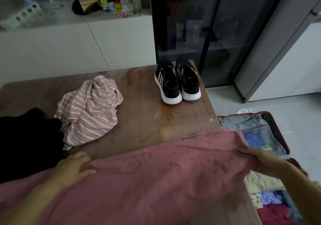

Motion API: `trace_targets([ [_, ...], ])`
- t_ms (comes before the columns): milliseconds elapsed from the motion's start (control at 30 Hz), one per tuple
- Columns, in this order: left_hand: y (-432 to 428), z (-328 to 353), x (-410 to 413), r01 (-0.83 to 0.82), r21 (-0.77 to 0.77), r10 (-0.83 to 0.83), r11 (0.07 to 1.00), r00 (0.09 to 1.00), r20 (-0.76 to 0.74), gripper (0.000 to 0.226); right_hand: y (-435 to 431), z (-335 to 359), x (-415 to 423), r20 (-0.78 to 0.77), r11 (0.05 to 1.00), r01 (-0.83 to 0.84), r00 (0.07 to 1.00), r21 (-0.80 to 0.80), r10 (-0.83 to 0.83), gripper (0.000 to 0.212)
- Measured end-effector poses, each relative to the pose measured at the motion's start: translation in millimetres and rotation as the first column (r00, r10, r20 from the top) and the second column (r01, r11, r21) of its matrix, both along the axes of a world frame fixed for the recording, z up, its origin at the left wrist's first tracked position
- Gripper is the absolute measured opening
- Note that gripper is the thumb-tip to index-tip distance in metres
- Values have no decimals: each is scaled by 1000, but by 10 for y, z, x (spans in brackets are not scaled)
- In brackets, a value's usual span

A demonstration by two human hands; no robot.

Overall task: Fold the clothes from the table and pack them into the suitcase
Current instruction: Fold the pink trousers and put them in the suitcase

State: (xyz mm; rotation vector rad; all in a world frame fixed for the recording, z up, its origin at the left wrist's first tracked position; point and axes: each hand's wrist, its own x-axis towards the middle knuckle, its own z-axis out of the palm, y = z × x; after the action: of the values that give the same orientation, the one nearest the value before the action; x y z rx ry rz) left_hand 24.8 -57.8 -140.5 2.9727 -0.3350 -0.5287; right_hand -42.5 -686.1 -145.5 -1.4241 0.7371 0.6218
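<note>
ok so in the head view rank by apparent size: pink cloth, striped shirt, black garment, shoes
1. pink cloth, also nearest the camera
2. black garment and striped shirt: they look alike, and the frame cuts the black one off, so no ranking
3. shoes, farthest off

The person's left hand (73,168) is showing at near left and the right hand (260,160) at near right, both bare. The left forearm (40,202) is running bare to the near edge of the view, and the right forearm (298,184) is running bare toward the near right corner. Blur is softening the right hand's outline, hiding finer detail.
</note>
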Motion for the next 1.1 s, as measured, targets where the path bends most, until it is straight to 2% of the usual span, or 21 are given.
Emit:
trace_targets([
  [67,-133,9,67,-28,-113,19,993,997,-74,43,-7,-70,-55,-14,990,72,997,120,-70,87],
  [133,-254,51,131,-77,-165,51,983,987,-152,48,9,-103,-91,3,981,87,996,171,-89,88],
  [233,-351,65,182,-111,-176,72,978,974,-216,63,14,-61,-108,91,991,70,993,118,-81,70],
  [300,-379,72,177,-144,-180,93,973,960,-264,63,8,-22,-127,132,988,103,984,119,-118,51],
  [400,-431,48,166,-132,-153,89,979,961,-263,58,-10,23,-198,170,987,107,977,118,-126,51],
  [467,-498,58,149,-182,-160,139,970,960,-244,43,-24,-8,-242,190,996,84,979,-24,-78,60],
  [500,-546,69,144,-195,-179,149,964,958,-245,33,-25,-20,-253,215,988,57,976,-142,-26,55],
  [567,-723,135,116,-191,-228,122,955,950,-287,22,6,-6,-244,273,940,18,959,-341,81,24],
  [633,-979,172,98,-162,-271,67,949,941,-331,24,45,15,-223,313,917,33,944,-397,102,17],
  [733,-1422,136,152,-106,-348,-10,932,949,-315,44,92,70,-211,299,927,80,954,-367,36,17],
  [800,-1740,107,221,-62,-385,-58,921,954,-294,47,72,83,-220,239,941,99,971,-324,-20,21],
  [933,-2337,81,357,-30,-430,-113,902,946,-303,30,56,168,-207,191,951,61,982,-304,-2,25],
  [1033,-2710,77,416,-19,-480,-157,877,933,-323,12,78,207,-159,228,972,41,974,-232,13,17],
  [1100,-2893,66,438,13,-492,-202,870,921,-333,11,109,222,-130,252,974,19,967,-224,39,15],
])
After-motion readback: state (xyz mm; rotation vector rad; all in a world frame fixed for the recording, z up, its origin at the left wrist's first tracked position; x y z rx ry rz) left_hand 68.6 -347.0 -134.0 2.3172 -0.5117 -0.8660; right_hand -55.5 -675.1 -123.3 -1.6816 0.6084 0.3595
